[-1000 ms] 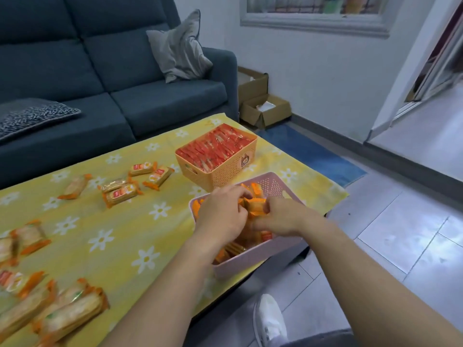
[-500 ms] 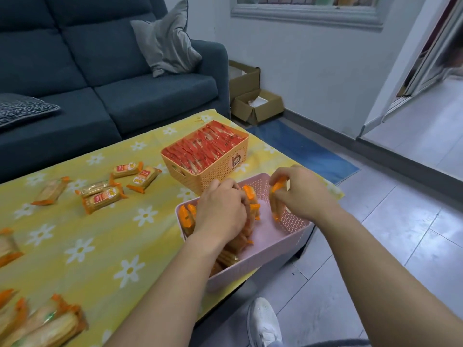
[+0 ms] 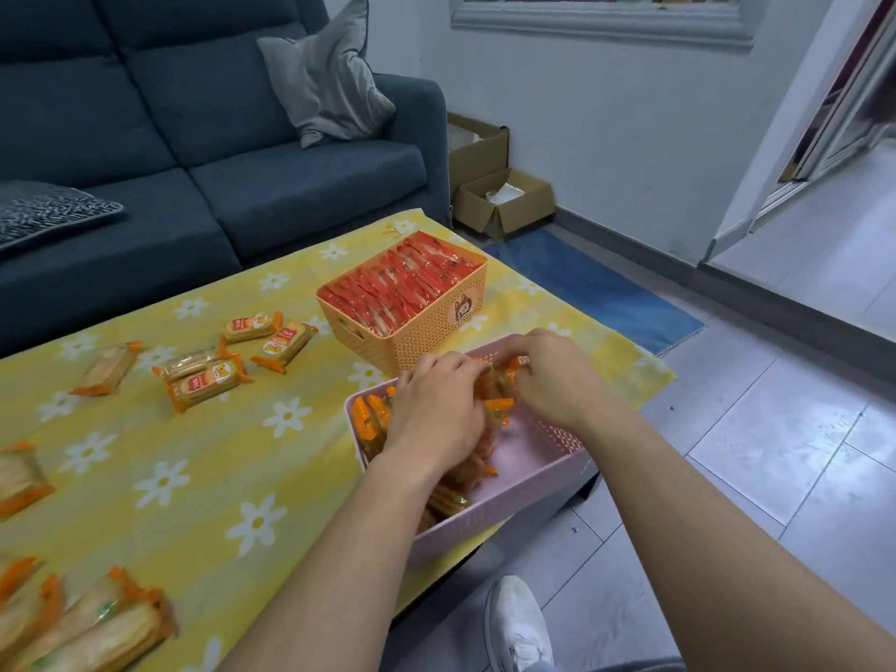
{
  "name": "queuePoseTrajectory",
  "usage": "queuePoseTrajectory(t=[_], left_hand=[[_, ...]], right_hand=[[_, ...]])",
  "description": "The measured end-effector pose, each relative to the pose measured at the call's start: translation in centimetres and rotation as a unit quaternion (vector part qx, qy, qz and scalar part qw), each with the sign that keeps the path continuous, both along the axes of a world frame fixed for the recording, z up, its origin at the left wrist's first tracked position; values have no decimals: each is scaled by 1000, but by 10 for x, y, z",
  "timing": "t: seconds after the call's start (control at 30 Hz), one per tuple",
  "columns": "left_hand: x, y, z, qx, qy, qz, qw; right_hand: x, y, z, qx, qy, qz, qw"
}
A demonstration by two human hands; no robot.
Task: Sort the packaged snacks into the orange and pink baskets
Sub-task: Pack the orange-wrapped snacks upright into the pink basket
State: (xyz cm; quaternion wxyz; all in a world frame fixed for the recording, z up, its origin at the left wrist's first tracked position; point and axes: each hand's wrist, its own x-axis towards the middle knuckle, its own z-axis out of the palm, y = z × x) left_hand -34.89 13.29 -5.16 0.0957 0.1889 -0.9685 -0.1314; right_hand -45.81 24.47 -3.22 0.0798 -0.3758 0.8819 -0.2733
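Yellow daisy cloth (image 3: 160, 458) before a blue sofa (image 3: 242, 177); your left hand (image 3: 436, 409) and right hand (image 3: 552, 375) curl round orange-wrapped snacks (image 3: 497, 385) in the pink basket (image 3: 528, 482), packing them upright; orange basket (image 3: 426, 332) behind looks full; next, fetch loose packets (image 3: 208, 378) from the left.

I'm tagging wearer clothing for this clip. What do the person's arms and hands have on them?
Nothing visible: the left hand and right hand are bare, without gloves, rings or watch, and both forearms are uncovered, with no sleeve in view.
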Motion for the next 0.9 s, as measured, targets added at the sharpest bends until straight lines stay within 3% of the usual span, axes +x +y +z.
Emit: queuePoseTrajectory(t=[0.13, 0.23, 0.4, 0.47, 0.57, 0.63, 0.73, 0.8, 0.9], left_hand=[[4, -2, 1, -29, 43, 11, 999], [6, -5, 1, -59, 12, 2, 998], [10, -11, 0, -61, 10, -17, 998], [14, -14, 8, -15, 56, -18, 998], [31, -21, 24, 155, 138, -2, 978], [49, -30, 32, 247, 180, 19, 952], [73, -42, 39, 338, 208, 45, 917], [84, -49, 40, 347, 211, 71, 911], [94, -56, 40, 315, 219, 111, 917]], right_hand=[[-2, -2, -10, -15, -92, -24, 995], [0, -2, -11, -16, -148, -24, 989], [1, 2, 1, -31, -86, -42, 995], [5, 4, 10, -84, -30, -62, 994], [12, 8, 21, -151, 14, -88, 985], [20, 7, 25, -161, -20, -77, 984], [41, -1, 27, -168, -151, 5, 974], [56, -10, 25, -142, -156, 40, 977], [67, -18, 18, -22, -58, 46, 997]])
